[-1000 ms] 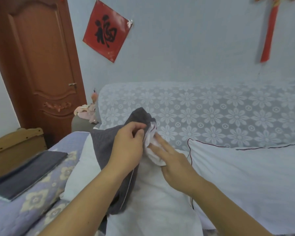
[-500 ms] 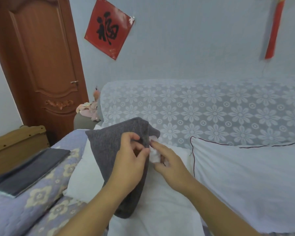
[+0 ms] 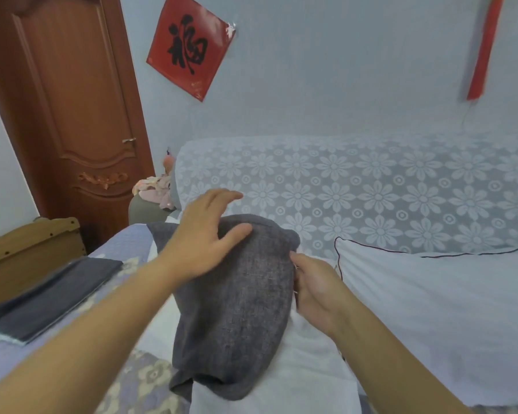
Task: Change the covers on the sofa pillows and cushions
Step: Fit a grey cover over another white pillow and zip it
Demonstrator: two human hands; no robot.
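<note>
A dark grey fabric cover is pulled over the top part of a white pillow that lies on the sofa in front of me. The flat of my left hand lies on the cover's upper left, fingers spread and straight. At the cover's right edge, my right hand has its fingers curled and pinches the grey fabric. The pillow's lower part shows bare white below the cover.
A white cushion with dark red piping lies to the right against the sofa back, which wears a lace flower cover. A folded dark grey cover rests on the patterned sofa arm at left. A wooden door stands beyond.
The grey cover has come further down over the pillow's corner, hiding the white tip. My left hand let go of its pinch and opened flat on top; my right hand moved to the cover's right edge.
</note>
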